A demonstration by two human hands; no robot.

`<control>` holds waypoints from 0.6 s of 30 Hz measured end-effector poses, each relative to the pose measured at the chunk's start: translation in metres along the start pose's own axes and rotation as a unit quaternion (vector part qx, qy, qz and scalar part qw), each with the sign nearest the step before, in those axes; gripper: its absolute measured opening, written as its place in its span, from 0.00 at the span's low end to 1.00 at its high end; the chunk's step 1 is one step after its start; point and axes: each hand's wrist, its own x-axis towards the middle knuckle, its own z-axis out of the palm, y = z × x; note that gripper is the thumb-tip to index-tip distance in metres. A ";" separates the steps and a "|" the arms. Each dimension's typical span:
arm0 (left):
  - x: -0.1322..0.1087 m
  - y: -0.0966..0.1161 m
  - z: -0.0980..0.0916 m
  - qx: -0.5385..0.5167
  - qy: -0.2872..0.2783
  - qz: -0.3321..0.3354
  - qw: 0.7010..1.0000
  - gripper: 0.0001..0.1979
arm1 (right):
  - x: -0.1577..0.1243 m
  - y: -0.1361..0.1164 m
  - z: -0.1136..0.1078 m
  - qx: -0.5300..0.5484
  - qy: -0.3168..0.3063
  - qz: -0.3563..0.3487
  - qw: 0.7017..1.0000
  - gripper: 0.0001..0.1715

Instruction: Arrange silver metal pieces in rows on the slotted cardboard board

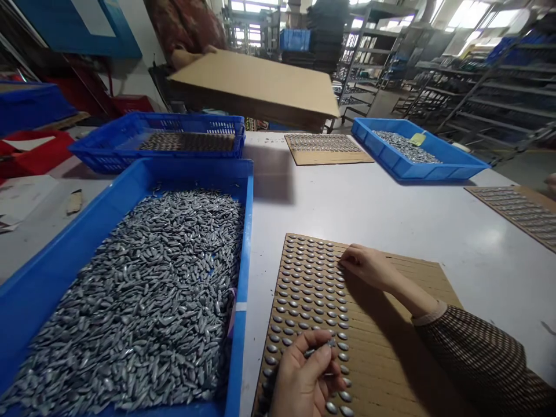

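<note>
A ribbed cardboard board (391, 336) lies in front of me, its left part filled with rows of small grey metal pieces (304, 289). My left hand (306, 376) hovers over the board's near edge, fingers curled around a few of the metal pieces. My right hand (369, 266) rests on the board farther back, fingertips pinched at the end of a row, touching a piece. A big blue tray (245, 243) heaped with the same grey metal pieces (147, 301) sits directly left of the board.
Another blue crate (152, 124) stands behind the big tray. A shallow blue tray (417, 168) with pieces and a filled board (324, 147) lie at the back, another board (516, 211) at right. A large cardboard sheet (256, 84) overhangs the table's far edge.
</note>
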 end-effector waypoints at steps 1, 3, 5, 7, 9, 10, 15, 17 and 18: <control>0.000 0.000 0.000 -0.001 -0.002 -0.002 1.000 0.20 | 0.001 0.000 0.000 -0.001 -0.002 0.000 1.000 0.07; 0.001 0.000 -0.001 -0.002 -0.004 -0.006 1.000 0.20 | 0.002 0.001 0.000 -0.001 -0.006 -0.002 1.000 0.07; 0.002 -0.001 -0.002 -0.003 -0.002 -0.009 1.000 0.20 | 0.003 0.002 0.001 0.000 -0.008 -0.005 1.000 0.08; 0.003 -0.002 -0.002 -0.003 -0.002 -0.007 1.000 0.20 | 0.004 0.003 0.002 0.001 -0.009 -0.008 1.000 0.08; 0.003 -0.002 -0.002 -0.002 -0.004 0.001 1.000 0.20 | 0.004 0.005 0.003 0.005 -0.008 -0.011 1.000 0.07; 0.003 -0.002 -0.001 -0.002 -0.005 0.004 1.000 0.20 | 0.004 0.006 0.003 0.007 -0.008 -0.012 1.000 0.07; 0.001 -0.002 0.001 -0.003 -0.007 0.014 1.000 0.19 | 0.002 0.004 0.004 0.019 0.005 -0.017 1.000 0.08; 0.001 -0.003 0.001 -0.003 -0.007 0.017 1.000 0.18 | 0.000 0.001 0.004 0.025 0.014 -0.021 0.999 0.08; 0.001 -0.003 0.000 -0.003 -0.007 0.017 1.000 0.18 | 0.000 0.000 0.004 0.028 0.018 -0.023 0.999 0.08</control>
